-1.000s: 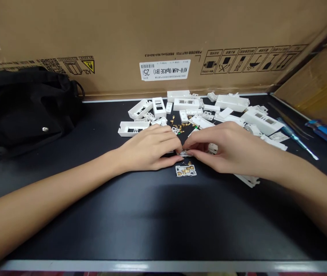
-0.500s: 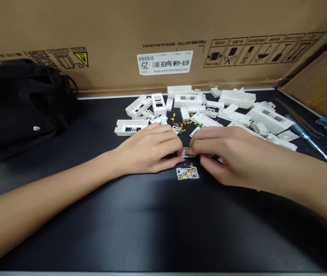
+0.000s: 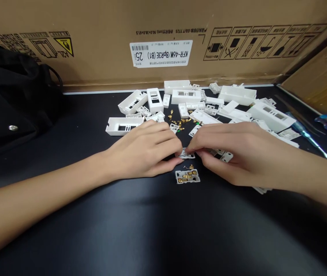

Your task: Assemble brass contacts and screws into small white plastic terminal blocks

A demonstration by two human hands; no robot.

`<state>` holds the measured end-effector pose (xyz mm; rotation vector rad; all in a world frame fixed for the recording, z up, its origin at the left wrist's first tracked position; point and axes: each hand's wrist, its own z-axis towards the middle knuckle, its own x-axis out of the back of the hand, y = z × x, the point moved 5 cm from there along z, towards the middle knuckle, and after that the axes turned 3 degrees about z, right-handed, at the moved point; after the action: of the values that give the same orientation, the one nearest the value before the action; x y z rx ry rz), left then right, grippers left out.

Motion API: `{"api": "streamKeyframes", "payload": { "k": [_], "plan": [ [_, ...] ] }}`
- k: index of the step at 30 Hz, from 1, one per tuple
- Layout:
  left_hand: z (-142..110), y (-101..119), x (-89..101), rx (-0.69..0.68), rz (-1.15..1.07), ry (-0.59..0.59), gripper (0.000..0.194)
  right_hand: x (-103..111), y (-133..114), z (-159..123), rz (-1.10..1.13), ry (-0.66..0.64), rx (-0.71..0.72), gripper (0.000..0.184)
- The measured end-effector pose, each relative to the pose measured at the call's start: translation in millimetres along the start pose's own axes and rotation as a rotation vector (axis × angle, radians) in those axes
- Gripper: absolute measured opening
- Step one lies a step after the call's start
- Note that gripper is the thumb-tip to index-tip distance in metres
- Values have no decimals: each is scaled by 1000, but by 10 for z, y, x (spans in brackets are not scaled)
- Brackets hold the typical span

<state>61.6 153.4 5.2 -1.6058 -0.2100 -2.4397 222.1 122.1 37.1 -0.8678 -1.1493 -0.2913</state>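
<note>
Our left hand (image 3: 143, 151) and right hand (image 3: 245, 157) hold their grips almost shut on a small white plastic piece (image 3: 186, 155), just behind a white plate (image 3: 187, 176) carrying brass contacts (image 3: 186, 176). Farther behind that plate lie loose brass clips (image 3: 180, 122) and an open white housing (image 3: 122, 131).

A small white plastic piece (image 3: 186, 155) sits pinched between the left hand (image 3: 143, 151) and right hand (image 3: 246, 157). Just below, a white plastic base (image 3: 187, 176) lies flat, set with brass contacts, a loose brass clip (image 3: 190, 167) just beyond it.
</note>
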Motion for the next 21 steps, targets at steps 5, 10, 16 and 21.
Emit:
{"api": "streamKeyframes", "payload": {
  "k": [5, 10, 16, 21],
  "plan": [
    [-13, 0, 37, 27, 23, 48, 19, 55, 0, 3, -33, 90, -27, 18],
    [-47, 22, 103, -5, 13, 158, 12, 165, 38, -8, -3, 209, -160, 13],
    [-88, 57, 169, -107, -19, 371, 17, 167, 94, -20, 227, 148, -304, 23],
    [-95, 61, 194, -99, -34, 421, 18, 81, 121, -3, 406, 14, -373, 28]
  ]
}}
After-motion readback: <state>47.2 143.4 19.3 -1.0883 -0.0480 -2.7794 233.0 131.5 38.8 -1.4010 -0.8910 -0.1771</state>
